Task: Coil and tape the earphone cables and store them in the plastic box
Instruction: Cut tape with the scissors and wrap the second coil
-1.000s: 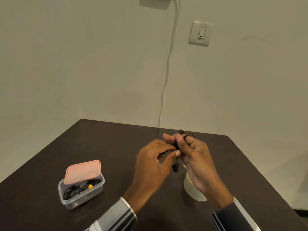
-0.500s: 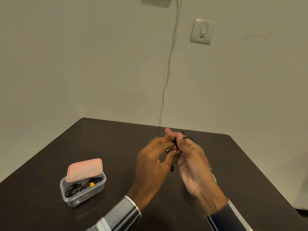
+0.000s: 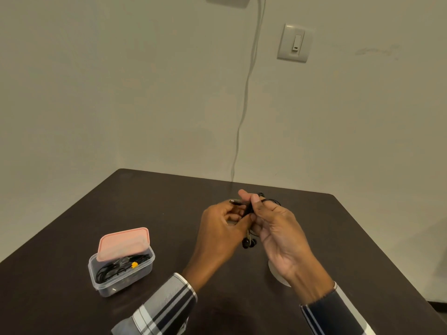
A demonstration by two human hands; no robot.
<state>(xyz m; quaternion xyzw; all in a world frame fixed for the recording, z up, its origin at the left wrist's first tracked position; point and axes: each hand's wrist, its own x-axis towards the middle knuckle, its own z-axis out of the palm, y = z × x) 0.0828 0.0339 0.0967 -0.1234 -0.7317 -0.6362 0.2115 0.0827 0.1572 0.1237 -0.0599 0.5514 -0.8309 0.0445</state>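
Our left hand (image 3: 221, 228) and right hand (image 3: 278, 228) meet above the surface (image 3: 169, 201), both pinching the black earphone cable (image 3: 249, 211) — its earbuds (image 3: 249, 243) dangle beneath. Since a second ago the hands have risen slightly and drawn closer; we judge the coil nearly wound, taping next. The plastic box (image 3: 121, 269), lid ajar, waits well to the left.

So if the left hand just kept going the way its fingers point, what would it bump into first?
Most likely the right hand. The left hand points right and slightly away, its fingertips already at the black earphone cable both hands hold, with the right hand's fingers directly behind. Depth is hard to judge from one view.
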